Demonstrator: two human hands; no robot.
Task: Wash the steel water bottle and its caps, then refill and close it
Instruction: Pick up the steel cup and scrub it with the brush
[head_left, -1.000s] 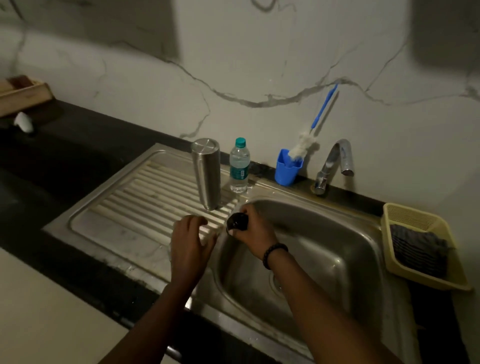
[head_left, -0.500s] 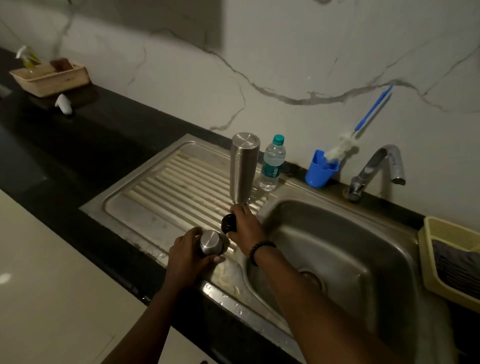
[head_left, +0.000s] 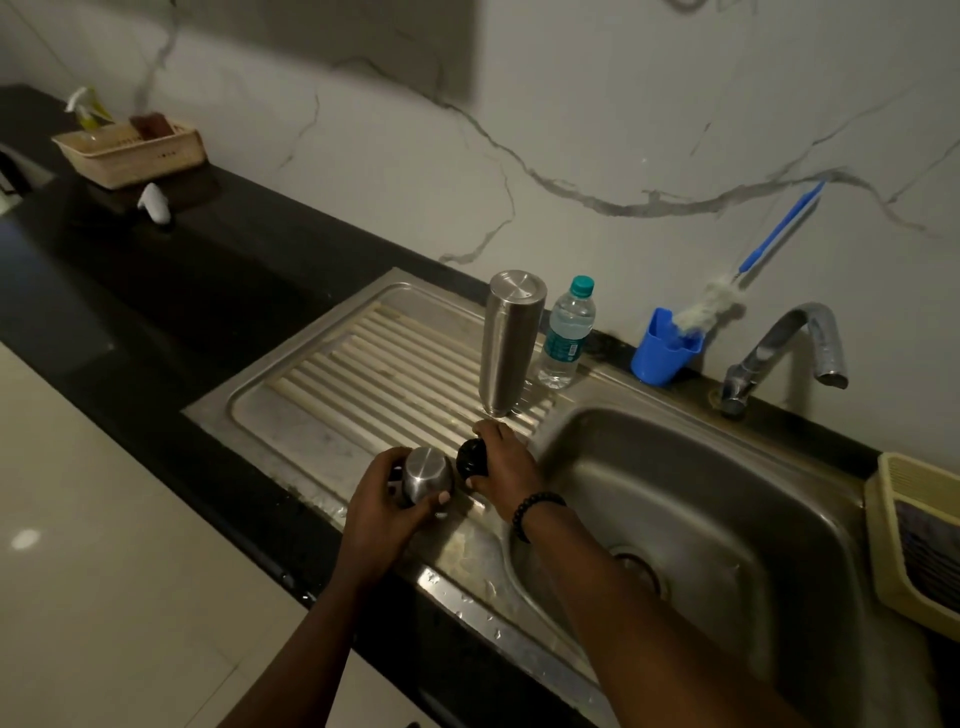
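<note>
Left hand (head_left: 387, 501) grips domed steel cap (head_left: 427, 474); right hand (head_left: 501, 467) grips round black cap (head_left: 471, 457).

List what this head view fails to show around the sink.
- Mouth of the inverted steel bottle: faces down on the ribbed drainboard, so contents unknown.
- Round black inner cap: mostly covered by the right hand.
- Steel outer cap: inside hidden in the left hand.
- Yellow plastic basket: cut by the right edge.

Steel bottle (head_left: 508, 343) upside down, just beyond right hand (head_left: 501, 470). Black cap (head_left: 471, 458) gripped there; steel cap (head_left: 427, 475) in left hand (head_left: 384, 512).
</note>
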